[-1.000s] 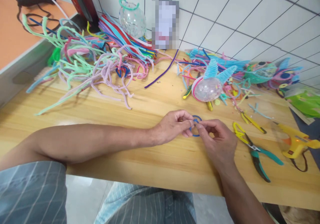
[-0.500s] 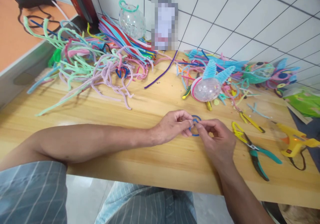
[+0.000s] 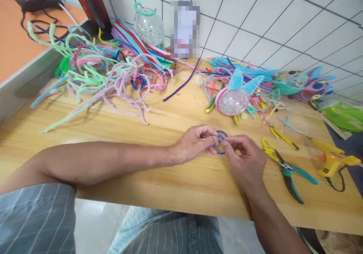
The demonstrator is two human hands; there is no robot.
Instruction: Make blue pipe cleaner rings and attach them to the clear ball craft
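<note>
My left hand (image 3: 195, 142) and my right hand (image 3: 245, 159) meet over the wooden table (image 3: 159, 178), both pinching a small blue pipe-cleaner ring (image 3: 220, 134) between thumb and fingers. The ring stands just above the tabletop, partly hidden by my fingertips. Behind it lies a clear glitter ball with light blue pipe-cleaner ears (image 3: 234, 98).
A big tangle of coloured pipe cleaners (image 3: 113, 72) covers the back left, with more on the back right. Yellow-and-teal pliers (image 3: 286, 169) and a yellow glue gun (image 3: 330, 157) lie right of my hands. A second clear ball (image 3: 149, 23) stands by the tiled wall.
The view has drifted slightly to the right. Both hands keep their pinch on the blue ring with only tiny finger shifts.
</note>
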